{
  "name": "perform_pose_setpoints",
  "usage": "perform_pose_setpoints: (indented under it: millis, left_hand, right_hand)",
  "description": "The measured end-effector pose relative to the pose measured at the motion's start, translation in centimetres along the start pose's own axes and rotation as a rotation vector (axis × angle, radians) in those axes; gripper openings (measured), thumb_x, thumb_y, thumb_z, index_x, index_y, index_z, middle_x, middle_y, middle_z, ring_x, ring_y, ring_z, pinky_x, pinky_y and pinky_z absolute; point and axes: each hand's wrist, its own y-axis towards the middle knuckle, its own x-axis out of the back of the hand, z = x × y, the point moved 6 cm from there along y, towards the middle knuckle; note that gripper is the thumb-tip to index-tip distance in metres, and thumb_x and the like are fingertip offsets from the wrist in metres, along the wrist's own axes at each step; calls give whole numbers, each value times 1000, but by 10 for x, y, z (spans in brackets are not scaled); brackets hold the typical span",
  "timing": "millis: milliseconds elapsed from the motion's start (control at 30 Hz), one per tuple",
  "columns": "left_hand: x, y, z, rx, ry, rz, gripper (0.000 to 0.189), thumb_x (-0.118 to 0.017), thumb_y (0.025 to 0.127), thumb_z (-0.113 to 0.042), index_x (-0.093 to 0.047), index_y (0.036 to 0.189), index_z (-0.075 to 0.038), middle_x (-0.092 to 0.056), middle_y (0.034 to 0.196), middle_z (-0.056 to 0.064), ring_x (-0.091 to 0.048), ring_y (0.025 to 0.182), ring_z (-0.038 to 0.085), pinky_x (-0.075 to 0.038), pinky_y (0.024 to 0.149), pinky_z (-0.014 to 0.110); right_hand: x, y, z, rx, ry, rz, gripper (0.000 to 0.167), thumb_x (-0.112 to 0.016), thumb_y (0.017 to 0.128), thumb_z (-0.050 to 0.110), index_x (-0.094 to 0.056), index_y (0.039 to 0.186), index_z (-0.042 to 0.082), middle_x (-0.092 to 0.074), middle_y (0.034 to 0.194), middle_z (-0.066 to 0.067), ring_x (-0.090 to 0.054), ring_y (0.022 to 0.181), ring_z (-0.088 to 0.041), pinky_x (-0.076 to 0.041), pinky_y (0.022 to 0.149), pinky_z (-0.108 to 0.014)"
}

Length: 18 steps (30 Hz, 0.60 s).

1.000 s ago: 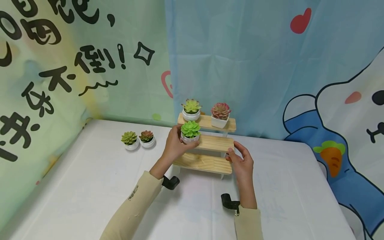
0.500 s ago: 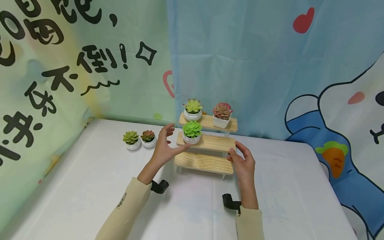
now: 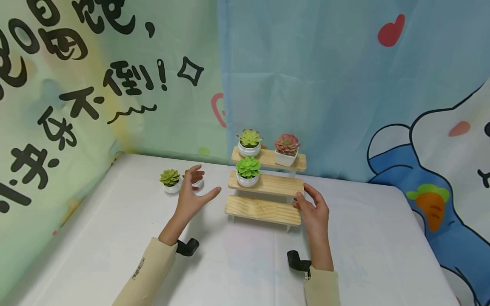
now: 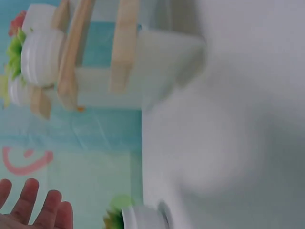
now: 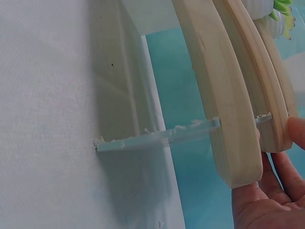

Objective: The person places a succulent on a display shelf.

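A three-step wooden display stand (image 3: 283,185) stands on the table. My right hand (image 3: 314,210) grips the right end of its middle shelf, thumb on top and fingers underneath in the right wrist view. On the left of that shelf sits a bright green potted succulent (image 3: 248,170). To the left of the stand, my left hand (image 3: 188,197) is spread with nothing in it. Its fingers overlap a small white pot (image 3: 199,184) in the head view, hiding most of that plant. Beside it is another green succulent (image 3: 170,178) in a white pot.
The top shelf bears a yellow-green succulent (image 3: 250,140) in a round pot and a pink one (image 3: 286,148) in a square pot. The bottom shelf (image 3: 264,209) is bare wood. A printed cloth backdrop (image 3: 325,93) hangs behind the white-covered table (image 3: 245,263).
My left hand has let go of the bright green succulent on the middle shelf and moved left to the two pots on the table. My right hand has kept its grip on the stand.
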Motion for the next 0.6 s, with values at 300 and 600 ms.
perform_pose_setpoints:
  millis: [300,600]
  left_hand:
    - [43,3,16,45,68,-96,74,-77,80,-7,-35,141,2,-49,129,28,-45,121,41,-39,91,54]
    - [82,4,27,95,189,-126,80,-77,81,-10,-29,143,5,-44,133,29,-42,124,41,-37,88,48]
  right_hand:
    - [8,16,-22,13,18,-15,56,-73,87,34,-56,136,12,-44,145,-14,-67,84,-5,-54,72,-17]
    - [10,22,-33,0,21,-16,58,-75,85,36,-57,136,15,-46,144,-10,-67,85,-7,-55,73,-18]
